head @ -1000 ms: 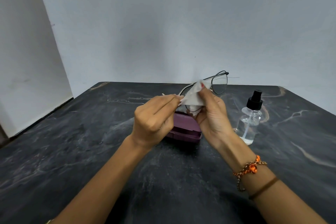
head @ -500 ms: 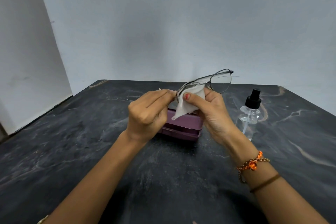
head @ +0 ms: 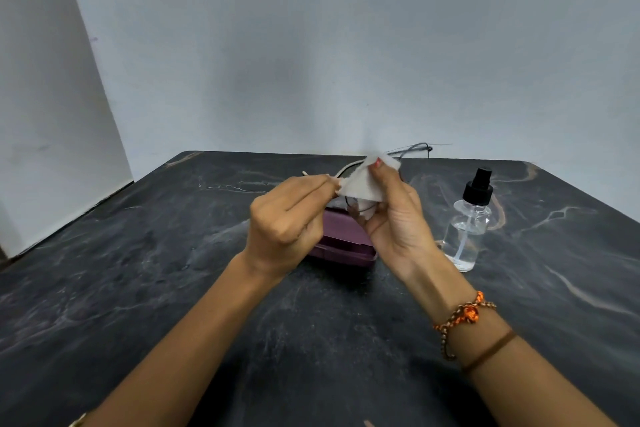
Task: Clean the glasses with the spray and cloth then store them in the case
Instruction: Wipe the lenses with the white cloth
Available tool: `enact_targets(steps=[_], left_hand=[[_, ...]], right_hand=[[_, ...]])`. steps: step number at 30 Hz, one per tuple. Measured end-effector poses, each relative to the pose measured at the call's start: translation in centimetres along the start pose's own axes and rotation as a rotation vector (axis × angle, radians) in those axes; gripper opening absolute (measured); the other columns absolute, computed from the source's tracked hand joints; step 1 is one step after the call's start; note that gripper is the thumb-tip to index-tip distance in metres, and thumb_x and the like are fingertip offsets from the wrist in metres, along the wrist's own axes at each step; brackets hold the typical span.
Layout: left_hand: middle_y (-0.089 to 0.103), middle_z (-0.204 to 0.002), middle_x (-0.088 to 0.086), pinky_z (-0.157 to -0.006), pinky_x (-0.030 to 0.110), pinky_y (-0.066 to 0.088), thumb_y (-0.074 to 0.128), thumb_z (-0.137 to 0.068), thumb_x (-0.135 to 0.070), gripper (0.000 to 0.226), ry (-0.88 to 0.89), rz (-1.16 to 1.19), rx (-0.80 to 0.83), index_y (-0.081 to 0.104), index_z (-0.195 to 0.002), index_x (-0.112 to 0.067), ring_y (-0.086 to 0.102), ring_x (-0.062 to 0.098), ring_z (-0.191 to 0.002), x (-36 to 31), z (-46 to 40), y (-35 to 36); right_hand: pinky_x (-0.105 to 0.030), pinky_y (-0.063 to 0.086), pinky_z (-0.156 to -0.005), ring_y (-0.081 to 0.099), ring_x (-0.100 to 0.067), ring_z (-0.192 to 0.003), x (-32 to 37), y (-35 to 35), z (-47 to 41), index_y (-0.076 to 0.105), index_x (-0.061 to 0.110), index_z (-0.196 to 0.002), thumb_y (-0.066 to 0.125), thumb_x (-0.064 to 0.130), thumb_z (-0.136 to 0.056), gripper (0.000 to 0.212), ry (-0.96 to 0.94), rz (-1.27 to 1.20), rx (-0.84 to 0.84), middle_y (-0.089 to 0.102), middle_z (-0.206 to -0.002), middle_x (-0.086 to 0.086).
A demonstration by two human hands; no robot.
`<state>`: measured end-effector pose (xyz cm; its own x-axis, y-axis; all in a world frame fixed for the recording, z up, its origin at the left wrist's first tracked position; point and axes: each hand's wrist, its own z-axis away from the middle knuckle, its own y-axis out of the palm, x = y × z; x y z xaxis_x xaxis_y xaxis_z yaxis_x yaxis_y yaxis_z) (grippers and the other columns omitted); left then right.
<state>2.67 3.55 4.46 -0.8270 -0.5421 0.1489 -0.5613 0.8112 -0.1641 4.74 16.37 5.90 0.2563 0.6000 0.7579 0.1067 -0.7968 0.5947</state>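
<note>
Change: against the frame half a second before, the glasses (head: pixel 410 149) lie flatter, their far lens now seen almost edge-on and blurred, and the right thumb sits higher on the cloth (head: pixel 363 184).
Counter (head: pixel 138 288): dark, marbled slab with pale veins; it carries the case and the spray bottle.
Left hand (head: pixel 284 218): fingers curled, its grip pinching a temple tip of the glasses; a pale tip juts out past the knuckles.
Right hand (head: pixel 398 222): palm toward the camera, thumb and fingers closed round the cloth, pressing it onto the near lens; bracelets sit on the wrist.
Case (head: pixel 346 243): purple, closed, lying flat on the counter below and behind both hands, partly hidden by them.
Spray bottle (head: pixel 467 232): clear, black pump top, upright on the counter, just right of the right hand, apart from it.
Cloth: white, folded over the near lens, held above the case.
Glasses: thin dark wire frame, held in the air between the hands over the case.
</note>
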Motion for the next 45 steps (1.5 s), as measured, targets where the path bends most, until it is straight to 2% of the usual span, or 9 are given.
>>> enact_targets(steps=[2, 5, 7, 12, 16, 24, 33, 36, 45], left_hand=[[0.071, -0.072, 0.019, -0.073, 0.022, 0.051, 0.061, -0.061, 0.026, 0.021, -0.003, -0.004, -0.002, 0.07, -0.074, 0.011, 0.06, 0.019, -0.076, -0.1, 0.1, 0.0], [0.071, -0.072, 0.019, -0.075, 0.021, 0.049, 0.061, -0.059, 0.027, 0.024, -0.032, -0.005, -0.006, 0.07, -0.074, 0.011, 0.06, 0.018, -0.076, 0.1, -0.1, -0.1], [0.072, -0.073, 0.018, -0.073, 0.021, 0.05, 0.063, -0.059, 0.026, 0.023, -0.045, -0.007, 0.005, 0.07, -0.075, 0.011, 0.064, 0.019, -0.075, 0.2, -0.1, -0.3], [0.072, -0.075, 0.017, -0.07, 0.024, 0.053, 0.064, -0.067, 0.022, 0.017, -0.058, -0.018, -0.006, 0.07, -0.076, 0.009, 0.07, 0.024, -0.069, 0.6, -0.2, -0.5], [0.072, -0.074, 0.015, -0.067, 0.023, 0.053, 0.066, -0.067, 0.02, 0.016, -0.081, -0.028, -0.05, 0.071, -0.075, 0.008, 0.069, 0.022, -0.067, 1.0, -0.4, -0.6], [0.072, -0.072, 0.015, -0.062, 0.024, 0.053, 0.065, -0.061, 0.026, 0.024, -0.12, 0.004, -0.031, 0.071, -0.073, 0.007, 0.067, 0.02, -0.065, 0.8, -0.1, -0.3], [0.072, -0.072, 0.017, -0.068, 0.022, 0.05, 0.046, -0.071, 0.016, 0.025, -0.049, 0.018, 0.006, 0.07, -0.075, 0.01, 0.062, 0.017, -0.074, 0.4, 0.0, -0.2], [0.072, -0.072, 0.016, -0.067, 0.024, 0.052, 0.05, -0.07, 0.02, 0.023, -0.037, 0.017, 0.004, 0.07, -0.074, 0.009, 0.063, 0.018, -0.073, 0.4, 0.1, -0.2], [0.072, -0.072, 0.016, -0.069, 0.022, 0.053, 0.07, -0.062, 0.021, 0.017, -0.029, 0.007, 0.002, 0.071, -0.074, 0.009, 0.065, 0.019, -0.071, 0.7, -0.1, -0.3]], right_hand=[[-0.017, 0.052, -0.05, 0.06, -0.012, -0.057, -0.3, 0.0, 0.1, 0.068, 0.014, -0.057, 0.067, 0.027, -0.058, 0.014, 0.026, 0.031, 0.01, 0.068, -0.057, 0.001], [-0.018, 0.054, -0.055, 0.065, -0.01, -0.061, -0.5, 0.0, 0.2, 0.064, 0.008, -0.079, 0.07, 0.029, -0.054, 0.033, 0.053, 0.069, 0.078, 0.071, -0.064, 0.0], [-0.019, 0.055, -0.054, 0.067, -0.009, -0.062, -0.5, -0.1, 0.2, 0.062, 0.006, -0.085, 0.068, 0.021, -0.057, 0.031, 0.059, 0.051, 0.109, 0.072, -0.066, -0.001], [-0.028, 0.058, -0.067, 0.067, -0.008, -0.064, -0.2, -0.1, 0.2, 0.064, 0.011, -0.075, 0.065, 0.006, -0.059, 0.016, 0.059, 0.043, 0.153, 0.071, -0.063, 0.002], [-0.018, 0.055, -0.057, 0.066, -0.006, -0.061, 0.2, -0.1, 0.0, 0.061, 0.009, -0.081, 0.061, -0.001, -0.057, 0.026, 0.088, -0.064, 0.096, 0.07, -0.061, 0.002], [-0.02, 0.056, -0.052, 0.066, -0.006, -0.057, -0.4, 0.2, 0.2, 0.06, 0.01, -0.077, 0.061, 0.006, -0.06, 0.018, 0.096, -0.206, 0.016, 0.07, -0.06, 0.002], [-0.022, 0.058, -0.064, 0.069, -0.009, -0.067, -1.1, -0.1, 0.1, 0.062, 0.007, -0.086, 0.066, 0.012, -0.058, 0.028, 0.087, -0.092, 0.023, 0.072, -0.067, -0.001], [-0.025, 0.057, -0.067, 0.068, -0.009, -0.067, -0.7, -0.2, 0.1, 0.062, 0.009, -0.086, 0.067, 0.01, -0.057, 0.03, 0.074, -0.018, 0.05, 0.072, -0.067, 0.0], [-0.02, 0.055, -0.056, 0.065, -0.007, -0.058, 0.7, -0.4, 0.0, 0.06, 0.009, -0.075, 0.064, 0.004, -0.056, 0.021, -0.034, 0.101, 0.091, 0.069, -0.058, 0.004]])
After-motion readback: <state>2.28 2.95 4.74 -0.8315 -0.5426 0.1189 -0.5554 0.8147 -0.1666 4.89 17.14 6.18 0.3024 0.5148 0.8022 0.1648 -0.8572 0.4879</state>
